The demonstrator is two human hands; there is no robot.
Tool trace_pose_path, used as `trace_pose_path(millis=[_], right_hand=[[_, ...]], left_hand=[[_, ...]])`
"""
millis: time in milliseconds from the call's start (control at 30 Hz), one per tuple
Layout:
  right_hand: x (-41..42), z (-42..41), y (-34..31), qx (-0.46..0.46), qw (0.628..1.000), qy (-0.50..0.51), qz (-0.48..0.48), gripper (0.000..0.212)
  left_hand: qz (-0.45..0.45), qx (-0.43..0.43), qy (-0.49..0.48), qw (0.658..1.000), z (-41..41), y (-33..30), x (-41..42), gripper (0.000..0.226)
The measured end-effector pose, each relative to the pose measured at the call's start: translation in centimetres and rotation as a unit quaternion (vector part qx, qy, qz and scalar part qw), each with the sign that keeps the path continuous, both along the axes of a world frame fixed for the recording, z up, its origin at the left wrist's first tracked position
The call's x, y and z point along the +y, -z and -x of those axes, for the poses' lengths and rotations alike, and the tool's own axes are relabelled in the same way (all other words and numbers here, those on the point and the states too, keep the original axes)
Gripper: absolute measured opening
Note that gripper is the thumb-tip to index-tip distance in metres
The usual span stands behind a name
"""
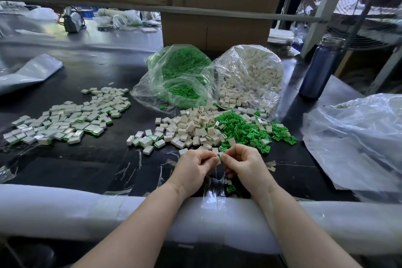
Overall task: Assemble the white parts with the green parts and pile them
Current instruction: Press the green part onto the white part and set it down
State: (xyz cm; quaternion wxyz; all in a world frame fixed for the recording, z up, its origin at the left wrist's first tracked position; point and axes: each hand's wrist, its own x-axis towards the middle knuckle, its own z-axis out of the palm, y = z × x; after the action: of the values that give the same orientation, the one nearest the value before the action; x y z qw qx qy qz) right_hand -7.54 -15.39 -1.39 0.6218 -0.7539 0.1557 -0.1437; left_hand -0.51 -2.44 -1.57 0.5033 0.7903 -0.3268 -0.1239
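Note:
My left hand [195, 164] and my right hand [244, 162] meet fingertip to fingertip just above the black table, near its front edge. Between them they pinch a small white part with a green part [220, 156] against it; most of it is hidden by my fingers. Just beyond my hands lies a heap of loose white parts [195, 126], with a heap of loose green parts [245, 128] to its right. A wide spread of assembled white-and-green pieces [69, 117] covers the table at the left. A few more assembled pieces [148, 141] lie left of the white heap.
Two open plastic bags stand behind the heaps, one of green parts [180, 76] and one of white parts [250, 76]. A dark blue bottle [319, 67] stands at the right, an empty crumpled bag [356, 141] beside it. A white foam pad [65, 209] lines the table's front edge. Cardboard boxes [215, 30] rise behind.

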Motion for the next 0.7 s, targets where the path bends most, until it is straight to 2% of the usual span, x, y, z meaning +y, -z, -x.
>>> trace_pose_path(millis=[167, 300, 367, 500, 700], right_hand=[[-0.03, -0.02, -0.06, -0.034, 0.999, 0.023, -0.006, 0.010], [-0.02, -0.03, -0.02, -0.030, 0.999, 0.028, -0.020, 0.010], [-0.08, 0.06, -0.03, -0.029, 0.999, 0.022, -0.030, 0.009], [-0.21, 0.20, -0.16, -0.035, 0.998, 0.015, -0.039, 0.008], [0.10, 0.01, -0.19, -0.011, 1.000, 0.011, -0.015, 0.010]], left_hand=[[0.026, -0.002, -0.016, 1.000, 0.18, 0.15, -0.33, 0.013], [-0.001, -0.025, -0.028, 0.999, 0.09, 0.29, -0.31, 0.019], [0.000, -0.027, -0.034, 0.999, 0.04, 0.29, -0.31, 0.015], [0.031, 0.002, -0.032, 0.999, 0.05, 0.13, -0.13, 0.005], [0.041, 0.054, -0.004, 0.998, -0.03, -0.27, 0.05, 0.013]])
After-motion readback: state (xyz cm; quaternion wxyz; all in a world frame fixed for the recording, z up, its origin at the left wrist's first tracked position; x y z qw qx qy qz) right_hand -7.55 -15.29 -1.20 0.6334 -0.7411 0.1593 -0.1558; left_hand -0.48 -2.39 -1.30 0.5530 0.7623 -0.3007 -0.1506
